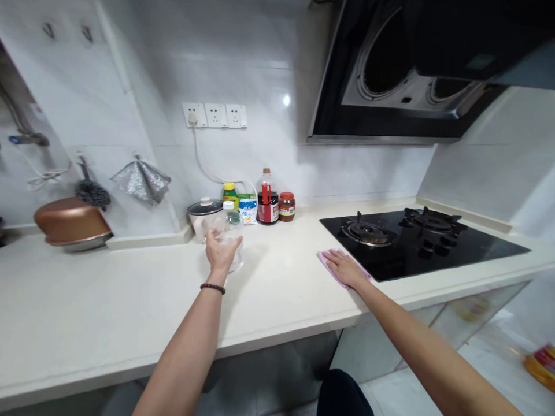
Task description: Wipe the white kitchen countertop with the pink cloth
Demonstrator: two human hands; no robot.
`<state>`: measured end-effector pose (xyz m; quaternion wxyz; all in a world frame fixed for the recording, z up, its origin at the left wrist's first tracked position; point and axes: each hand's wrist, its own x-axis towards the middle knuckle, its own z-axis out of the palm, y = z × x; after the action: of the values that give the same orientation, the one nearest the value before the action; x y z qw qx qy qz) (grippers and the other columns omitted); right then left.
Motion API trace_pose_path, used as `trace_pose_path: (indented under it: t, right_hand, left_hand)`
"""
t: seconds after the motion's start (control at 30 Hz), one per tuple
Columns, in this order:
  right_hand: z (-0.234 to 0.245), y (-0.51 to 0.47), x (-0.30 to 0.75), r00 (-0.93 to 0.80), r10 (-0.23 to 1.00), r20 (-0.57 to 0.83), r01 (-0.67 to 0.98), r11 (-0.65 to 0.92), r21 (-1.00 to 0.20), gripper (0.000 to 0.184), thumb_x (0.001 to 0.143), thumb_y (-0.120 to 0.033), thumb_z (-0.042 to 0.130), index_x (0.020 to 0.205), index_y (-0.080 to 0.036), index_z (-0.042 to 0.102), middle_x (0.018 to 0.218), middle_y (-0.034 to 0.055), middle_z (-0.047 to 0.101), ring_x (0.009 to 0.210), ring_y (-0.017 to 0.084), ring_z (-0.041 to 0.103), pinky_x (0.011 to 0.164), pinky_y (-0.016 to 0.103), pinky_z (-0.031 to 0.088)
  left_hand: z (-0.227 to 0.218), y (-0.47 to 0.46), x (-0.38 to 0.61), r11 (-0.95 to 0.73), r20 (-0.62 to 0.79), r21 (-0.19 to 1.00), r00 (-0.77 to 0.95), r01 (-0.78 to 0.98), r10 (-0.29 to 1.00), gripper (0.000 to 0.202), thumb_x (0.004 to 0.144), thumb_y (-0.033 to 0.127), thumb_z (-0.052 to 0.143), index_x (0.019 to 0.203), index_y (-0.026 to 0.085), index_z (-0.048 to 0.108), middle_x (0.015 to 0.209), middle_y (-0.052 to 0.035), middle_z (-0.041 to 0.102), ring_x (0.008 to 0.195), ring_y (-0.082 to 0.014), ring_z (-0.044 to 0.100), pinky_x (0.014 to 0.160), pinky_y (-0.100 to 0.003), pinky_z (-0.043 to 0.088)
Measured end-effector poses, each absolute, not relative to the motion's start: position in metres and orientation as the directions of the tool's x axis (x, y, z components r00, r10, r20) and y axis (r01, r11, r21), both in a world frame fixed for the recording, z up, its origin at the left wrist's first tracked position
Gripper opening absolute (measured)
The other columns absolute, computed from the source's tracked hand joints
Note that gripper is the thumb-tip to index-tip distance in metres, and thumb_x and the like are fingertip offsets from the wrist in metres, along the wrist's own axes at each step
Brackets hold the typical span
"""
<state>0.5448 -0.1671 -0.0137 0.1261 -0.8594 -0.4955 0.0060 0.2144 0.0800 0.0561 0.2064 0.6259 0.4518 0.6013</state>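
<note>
My left hand (221, 252) is closed around a clear plastic bottle with a white cap (235, 226), which stands upright or just above the counter; I cannot tell which. Behind it is a pale electric pot (200, 223) with a dark glass lid, partly hidden by the hand and bottle. My right hand (344, 268) lies flat, fingers stretched out, pressing a pink cloth (336, 277) onto the white countertop (277, 283). The cloth touches the near left edge of the black gas stove (403, 260).
Against the wall stand a green bottle with yellow cap (230, 195), a blue-white bag (248, 211), a dark sauce bottle (267, 208) and a red-lidded jar (287, 207). A range hood (390, 124) overhangs the stove. A copper-coloured pot (71, 222) sits far left. A white cord hangs from the socket.
</note>
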Motion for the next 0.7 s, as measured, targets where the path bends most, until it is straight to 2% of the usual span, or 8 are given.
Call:
trace_pose_path:
  t: [0.07,0.2,0.27,0.37,0.5,0.6,0.63,0.7]
  right_hand:
    - [-0.008,-0.162,0.541,0.555,0.826,0.099,0.821,-0.525,-0.224,0.054,0.101,-0.042,0.027,0.153,-0.031,0.041,0.162,0.001,0.031,0.15,0.024,0.022,0.12,0.043,0.019]
    - [0.007,-0.129,0.519,0.637,0.765,0.1,0.766,-0.612,-0.196,0.061,0.102,-0.04,0.017,0.154,-0.017,0.038,0.161,0.0168,0.029,0.149,0.035,0.023,0.115,0.057,0.021]
    - [0.012,-0.101,0.495,0.638,0.763,0.107,0.766,-0.614,-0.189,0.062,0.103,-0.041,0.015,0.154,-0.014,0.037,0.16,0.021,0.029,0.147,0.037,0.026,0.113,0.06,0.023]
    - [0.014,-0.049,0.44,0.531,0.841,0.107,0.842,-0.508,-0.185,0.059,0.104,-0.041,0.015,0.153,-0.019,0.039,0.159,0.0166,0.033,0.146,0.031,0.029,0.115,0.053,0.023]
    - [0.005,0.012,0.355,0.25,0.965,0.082,0.953,-0.23,-0.196,0.054,0.103,-0.05,0.025,0.152,-0.033,0.039,0.162,0.002,0.032,0.149,0.023,0.025,0.118,0.044,0.021]
    - [-0.001,0.036,0.322,0.014,0.995,0.101,0.975,0.009,-0.222,0.055,0.103,-0.05,0.023,0.154,-0.031,0.036,0.164,0.0034,0.027,0.149,0.025,0.022,0.118,0.047,0.019]
    - [-0.001,0.04,0.321,-0.028,0.994,0.109,0.973,0.052,-0.226,0.056,0.104,-0.049,0.022,0.154,-0.03,0.036,0.164,0.0044,0.026,0.149,0.026,0.021,0.118,0.047,0.018]
    - [0.001,0.042,0.334,-0.005,0.991,0.131,0.974,0.035,-0.225,0.054,0.103,-0.048,0.025,0.152,-0.031,0.04,0.163,0.0029,0.028,0.149,0.024,0.023,0.119,0.043,0.018]
  left_hand:
    - [0.058,0.084,0.21,-0.481,0.54,0.827,-0.173,0.291,0.824,0.08,0.056,0.04,0.087,0.123,0.019,0.05,0.117,-0.0078,0.065,0.096,-0.0234,0.066,0.088,-0.036,0.053]
    - [0.061,0.091,0.202,-0.463,0.526,0.845,-0.259,0.266,0.81,0.079,0.056,0.036,0.087,0.124,0.02,0.05,0.121,-0.0089,0.064,0.11,-0.0258,0.063,0.097,-0.038,0.049]
    - [0.061,0.093,0.199,-0.454,0.525,0.847,-0.293,0.278,0.799,0.08,0.057,0.036,0.087,0.126,0.02,0.05,0.124,-0.0101,0.063,0.116,-0.0272,0.061,0.101,-0.039,0.047]
    - [0.061,0.095,0.196,-0.446,0.528,0.844,-0.309,0.298,0.791,0.082,0.057,0.036,0.087,0.128,0.019,0.049,0.126,-0.0113,0.063,0.118,-0.0285,0.061,0.101,-0.041,0.047]
    - [0.06,0.097,0.196,-0.446,0.537,0.835,-0.299,0.322,0.789,0.083,0.057,0.036,0.086,0.129,0.018,0.048,0.127,-0.013,0.062,0.119,-0.0299,0.059,0.102,-0.042,0.046]
    - [0.058,0.1,0.194,-0.425,0.526,0.836,-0.283,0.348,0.802,0.083,0.058,0.039,0.086,0.129,0.019,0.047,0.128,-0.0128,0.062,0.12,-0.0303,0.059,0.101,-0.043,0.046]
    - [0.057,0.101,0.193,-0.416,0.519,0.837,-0.278,0.356,0.808,0.083,0.058,0.04,0.085,0.129,0.019,0.047,0.127,-0.0125,0.061,0.119,-0.0301,0.059,0.101,-0.042,0.046]
    - [0.055,0.104,0.19,-0.394,0.504,0.842,-0.277,0.367,0.818,0.083,0.059,0.041,0.084,0.129,0.019,0.047,0.127,-0.0121,0.062,0.117,-0.0297,0.06,0.1,-0.043,0.047]
